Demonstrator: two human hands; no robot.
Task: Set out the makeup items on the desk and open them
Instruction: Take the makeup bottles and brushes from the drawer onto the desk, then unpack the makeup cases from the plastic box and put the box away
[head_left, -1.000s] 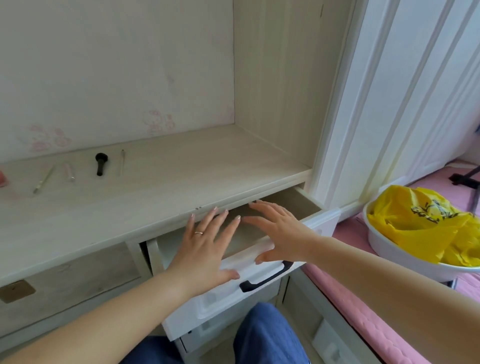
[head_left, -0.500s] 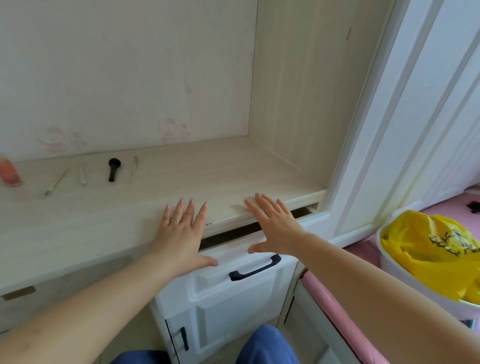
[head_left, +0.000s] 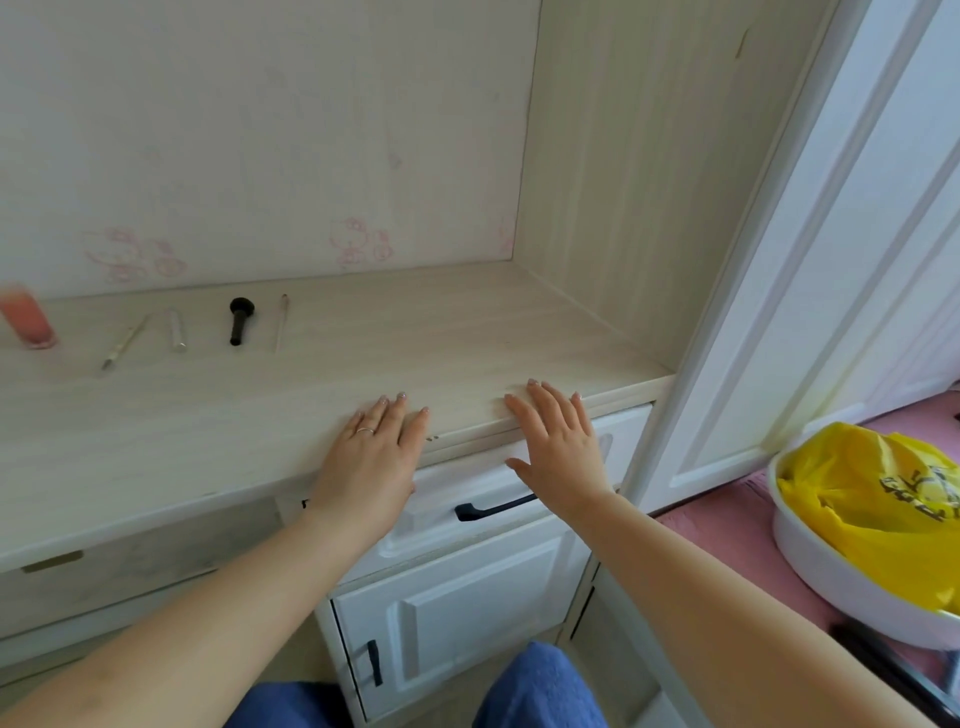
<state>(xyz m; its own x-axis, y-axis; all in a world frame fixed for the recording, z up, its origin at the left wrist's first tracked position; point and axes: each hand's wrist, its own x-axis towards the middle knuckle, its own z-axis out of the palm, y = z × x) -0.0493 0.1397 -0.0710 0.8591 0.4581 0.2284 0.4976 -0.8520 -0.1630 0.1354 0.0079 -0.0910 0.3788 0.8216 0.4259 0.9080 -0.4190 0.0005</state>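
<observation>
Pale wooden desk top (head_left: 322, 395) set in a nook, with faint pink drawings on the back wall (head_left: 358, 244).

Lying in a row at the back left of the desk: blurry pink bottle (head_left: 28, 319) at the far left edge, then thin gold-tipped brush (head_left: 124, 343), short silver tube (head_left: 176, 330), black stubby brush (head_left: 239, 319), thin pale pencil (head_left: 281, 322). All apart from each other, none touched by a hand.

Left hand (head_left: 371, 462) spread flat, fingers on the desk's front edge, palm over the white drawer front (head_left: 467, 488). Holding nothing. Thin ring on one finger.

Right hand (head_left: 558, 447) spread flat too, fingertips on the desk edge, palm against the same drawer front, just above the black drawer handle (head_left: 493, 508). Holding nothing.

Drawer pushed in flush under the desk top. Below it, white cupboard door (head_left: 467, 618), shut.

Far right, on a pink mat: round white tub (head_left: 831, 577) with a crumpled yellow plastic bag (head_left: 878, 509) inside.
</observation>
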